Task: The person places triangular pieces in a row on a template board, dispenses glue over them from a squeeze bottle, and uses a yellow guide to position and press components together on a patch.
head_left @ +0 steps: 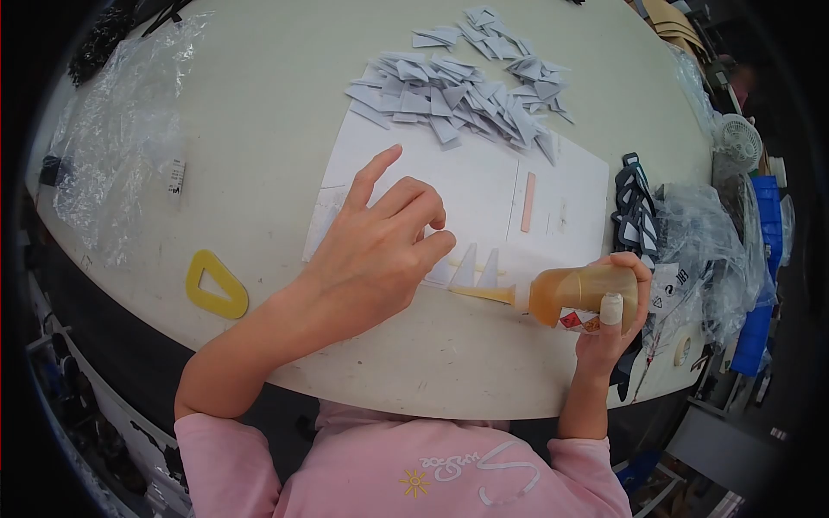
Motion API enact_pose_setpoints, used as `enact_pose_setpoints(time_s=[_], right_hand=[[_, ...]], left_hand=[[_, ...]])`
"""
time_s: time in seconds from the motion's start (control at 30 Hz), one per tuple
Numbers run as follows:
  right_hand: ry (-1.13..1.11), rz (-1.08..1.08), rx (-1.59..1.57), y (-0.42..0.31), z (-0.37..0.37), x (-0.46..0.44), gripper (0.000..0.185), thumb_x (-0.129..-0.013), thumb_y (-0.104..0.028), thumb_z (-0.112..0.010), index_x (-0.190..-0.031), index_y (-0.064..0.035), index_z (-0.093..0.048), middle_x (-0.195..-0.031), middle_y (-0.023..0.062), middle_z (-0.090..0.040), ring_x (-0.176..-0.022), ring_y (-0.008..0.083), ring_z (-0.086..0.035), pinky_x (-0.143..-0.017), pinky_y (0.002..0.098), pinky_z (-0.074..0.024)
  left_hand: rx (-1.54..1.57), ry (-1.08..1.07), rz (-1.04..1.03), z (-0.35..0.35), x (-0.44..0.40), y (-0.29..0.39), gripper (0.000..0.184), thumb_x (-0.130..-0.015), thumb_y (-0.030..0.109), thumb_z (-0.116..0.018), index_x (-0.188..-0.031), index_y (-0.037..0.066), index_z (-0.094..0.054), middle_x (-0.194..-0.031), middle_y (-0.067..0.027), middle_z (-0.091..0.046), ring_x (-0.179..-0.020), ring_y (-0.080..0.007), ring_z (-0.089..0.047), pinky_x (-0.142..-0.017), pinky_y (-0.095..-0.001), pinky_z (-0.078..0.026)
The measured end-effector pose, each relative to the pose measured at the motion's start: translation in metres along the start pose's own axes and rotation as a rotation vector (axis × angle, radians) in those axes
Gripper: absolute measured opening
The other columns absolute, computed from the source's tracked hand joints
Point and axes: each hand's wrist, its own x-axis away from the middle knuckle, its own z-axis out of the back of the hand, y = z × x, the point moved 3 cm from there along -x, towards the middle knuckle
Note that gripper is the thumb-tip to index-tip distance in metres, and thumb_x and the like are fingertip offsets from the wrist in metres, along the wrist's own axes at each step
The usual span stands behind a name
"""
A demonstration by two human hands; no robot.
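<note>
My right hand [602,344] grips a squeeze bottle [557,291] of amber liquid, likely glue, lying nearly level; its thumb wears a white wrap. The bottle's long yellowish nozzle [484,293] points left, close to narrow pale triangular pieces [489,266] at the white board's near edge. Above the board, my left hand [376,246] is raised with the index finger stretched out. Its thumb and another fingertip come together; whether anything small is between them does not show. Part of the white board [475,186] is hidden under that hand.
A heap of pale grey cut pieces [449,95] covers the board's far end. A pinkish strip [528,203] lies on the board. To the left are a yellow ring-like piece [216,285] and clear plastic [121,147]. Dark framed pieces [635,207] and plastic bags [704,259] lie right.
</note>
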Motion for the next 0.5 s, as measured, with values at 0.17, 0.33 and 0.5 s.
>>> enact_pose_setpoints(time_s=[0.17,0.33,0.5], right_hand=[[0.03,-0.325,-0.783,0.013,0.022,-0.018,0.057,-0.1,-0.042,-0.065,-0.137,0.0015,-0.054,-0.115,0.0144,-0.065,-0.106,0.024,-0.067,-0.096,0.0364,-0.056],[0.236,-0.231,-0.504,0.004,0.025,-0.024,0.056,-0.104,-0.04,-0.06,-0.143,0.0002,-0.052,-0.125,0.0131,-0.065,-0.117,0.023,-0.066,-0.1,0.0386,-0.0575],[0.016,0.085,-0.11,0.0,-0.003,-0.026,0.057,-0.098,-0.037,-0.071,-0.138,-0.002,-0.051,-0.116,0.01,-0.06,-0.109,0.0157,-0.061,-0.099,0.0317,-0.0501]], left_hand=[[0.01,0.03,0.01,0.013,-0.002,-0.002,0.032,-0.072,-0.008,-0.072,-0.099,0.01,-0.074,-0.099,-0.003,-0.064,-0.11,-0.0236,-0.064,-0.123,-0.0575,-0.034],[0.099,-0.053,-0.017,0.02,0.004,-0.007,0.036,-0.07,-0.009,-0.073,-0.1,0.012,-0.076,-0.104,-0.003,-0.063,-0.112,-0.0237,-0.062,-0.122,-0.0554,-0.035],[0.096,-0.115,-0.034,0.011,0.01,-0.008,0.03,-0.072,-0.007,-0.074,-0.095,0.012,-0.079,-0.105,-0.0032,-0.062,-0.113,-0.0249,-0.059,-0.12,-0.0532,-0.036]])
